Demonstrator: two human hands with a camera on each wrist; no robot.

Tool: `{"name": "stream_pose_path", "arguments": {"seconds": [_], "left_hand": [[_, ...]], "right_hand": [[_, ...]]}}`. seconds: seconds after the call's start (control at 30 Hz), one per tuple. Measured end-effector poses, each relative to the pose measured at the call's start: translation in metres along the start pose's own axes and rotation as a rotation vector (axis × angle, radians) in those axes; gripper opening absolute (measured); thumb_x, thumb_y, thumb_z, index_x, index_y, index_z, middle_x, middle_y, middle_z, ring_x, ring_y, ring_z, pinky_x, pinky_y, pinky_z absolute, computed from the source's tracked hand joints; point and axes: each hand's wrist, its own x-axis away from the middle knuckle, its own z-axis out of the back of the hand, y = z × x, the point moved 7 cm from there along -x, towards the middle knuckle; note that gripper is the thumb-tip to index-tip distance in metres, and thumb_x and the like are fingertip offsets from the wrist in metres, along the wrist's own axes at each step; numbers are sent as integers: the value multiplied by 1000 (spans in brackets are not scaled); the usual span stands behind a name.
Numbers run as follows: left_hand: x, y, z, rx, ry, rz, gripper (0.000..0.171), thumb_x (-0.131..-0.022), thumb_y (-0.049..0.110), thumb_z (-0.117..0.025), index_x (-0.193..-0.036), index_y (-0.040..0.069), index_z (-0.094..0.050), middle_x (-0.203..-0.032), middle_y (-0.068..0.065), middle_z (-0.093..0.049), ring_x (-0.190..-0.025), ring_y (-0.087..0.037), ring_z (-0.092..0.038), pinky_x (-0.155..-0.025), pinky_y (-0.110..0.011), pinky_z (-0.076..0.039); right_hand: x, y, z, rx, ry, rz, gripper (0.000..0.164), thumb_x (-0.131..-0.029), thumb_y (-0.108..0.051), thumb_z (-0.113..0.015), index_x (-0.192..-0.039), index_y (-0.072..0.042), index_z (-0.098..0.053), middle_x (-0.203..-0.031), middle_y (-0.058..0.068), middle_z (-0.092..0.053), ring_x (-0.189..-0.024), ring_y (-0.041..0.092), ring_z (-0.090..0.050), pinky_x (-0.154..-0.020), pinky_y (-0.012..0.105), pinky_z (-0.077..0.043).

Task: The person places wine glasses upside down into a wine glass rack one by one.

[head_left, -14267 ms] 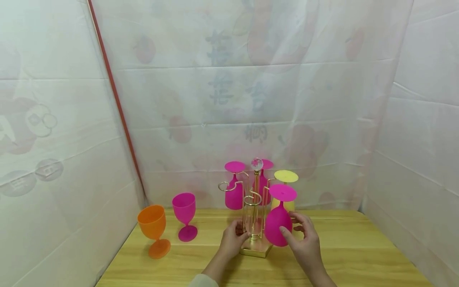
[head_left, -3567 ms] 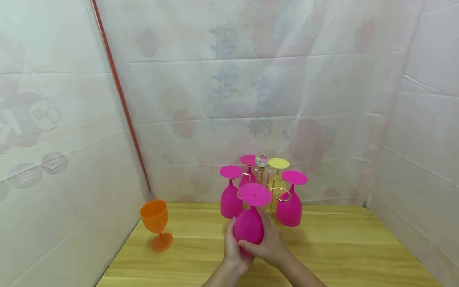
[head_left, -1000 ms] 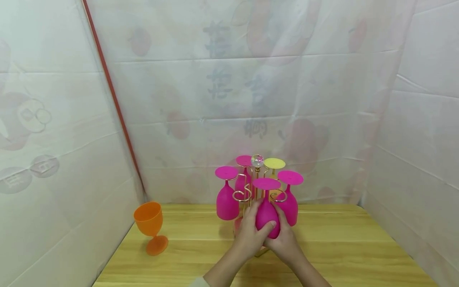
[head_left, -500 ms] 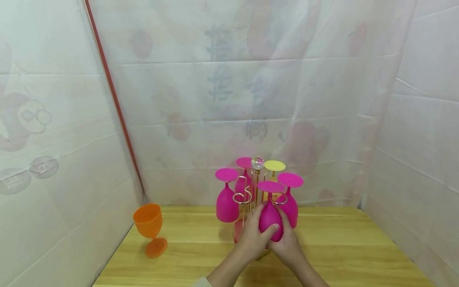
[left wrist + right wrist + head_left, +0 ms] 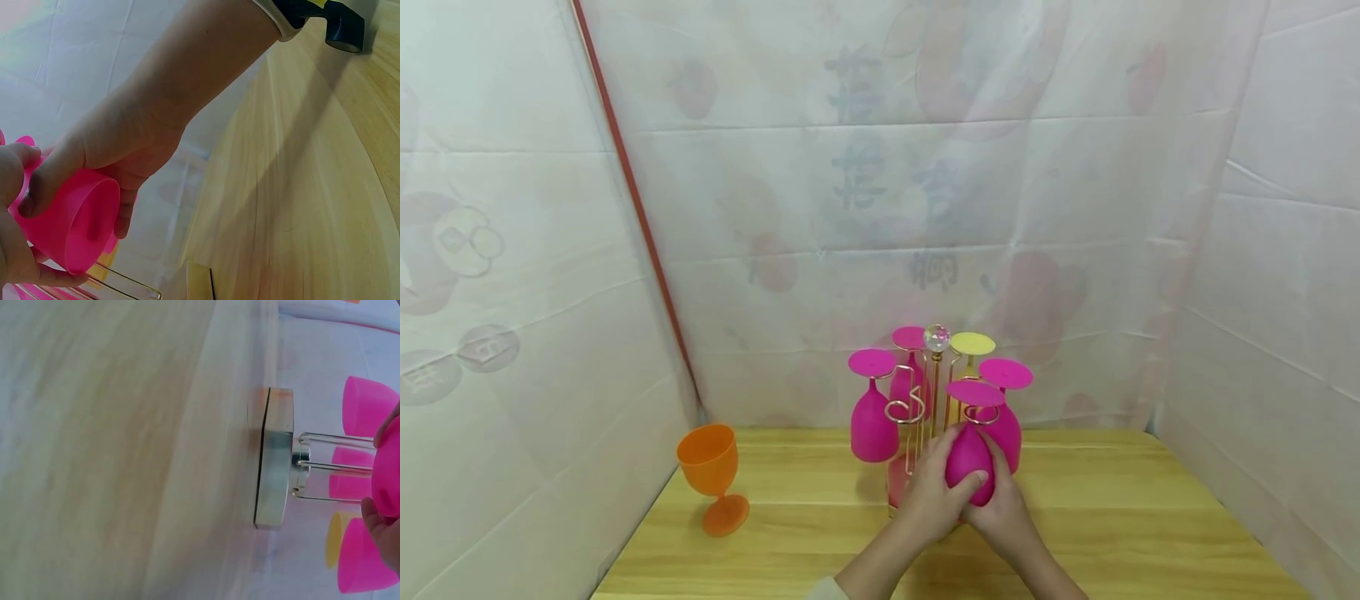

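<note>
Both hands hold a magenta plastic goblet (image 5: 970,467) upside down at the front right of a gold goblet rack (image 5: 936,392). My left hand (image 5: 931,492) grips the bowl from the left, thumb across its front. My right hand (image 5: 1006,512) grips its right side and underside. The goblet's round foot sits just above a wire ring (image 5: 982,415) of the rack; whether the stem is fully inside it I cannot tell. The left wrist view shows the goblet's open mouth (image 5: 94,222) between both hands. In the right wrist view, the rack's base (image 5: 275,462) stands on the table.
Three magenta goblets hang upside down on the rack, one of them at left (image 5: 874,425), along with a yellow goblet (image 5: 972,343). Another wire ring (image 5: 905,410) faces front. An orange goblet (image 5: 711,467) stands upright on the wooden table (image 5: 1112,517) at left. Printed sheets surround it.
The magenta goblet that stood beside the orange one is gone from there. The rack has been turned. Over the last second both hands shift the held goblet slightly right, over the ring.
</note>
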Motion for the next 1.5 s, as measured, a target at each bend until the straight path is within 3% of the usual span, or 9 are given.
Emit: {"name": "stream_pose_path", "arguments": {"seconds": [0.5, 0.93, 1.2, 1.5], "left_hand": [[2, 2, -1, -42, -2, -12, 61, -92, 42, -65, -147, 39, -38, -141, 2, -47, -116, -18, -52, -82, -34, -56], [4, -2, -1, -9, 15, -69, 63, -92, 39, -66, -148, 29, -40, -142, 6, -47, -117, -15, -52, -84, -30, -54], [4, -7, -4, 15, 15, -65, 64, -91, 40, -67, -148, 32, -38, -139, 9, -47, -117, -13, -52, -86, -31, -53], [3, -14, -6, 52, 29, -29, 66, -88, 40, -72, -144, 42, -37, -134, 10, -50, -117, -14, -53, -86, -33, -54]], "right_hand": [[0, 9, -3, -27, -44, -96, 103, -71, -13, -85, -153, -15, -22, -135, 14, -53, -111, 27, -60, -81, 24, -54], [2, 7, -3, -33, -60, -44, 104, -73, -17, -86, -154, -23, -21, -138, 13, -52, -114, 28, -60, -83, 23, -54], [1, 7, -4, -79, -73, -38, 105, -74, -17, -86, -154, -31, -21, -141, 8, -48, -119, 28, -57, -86, 22, -53], [1, 8, -3, -78, -67, -47, 104, -75, -16, -85, -154, -34, -20, -144, 6, -46, -122, 28, -55, -88, 22, -51]]}}
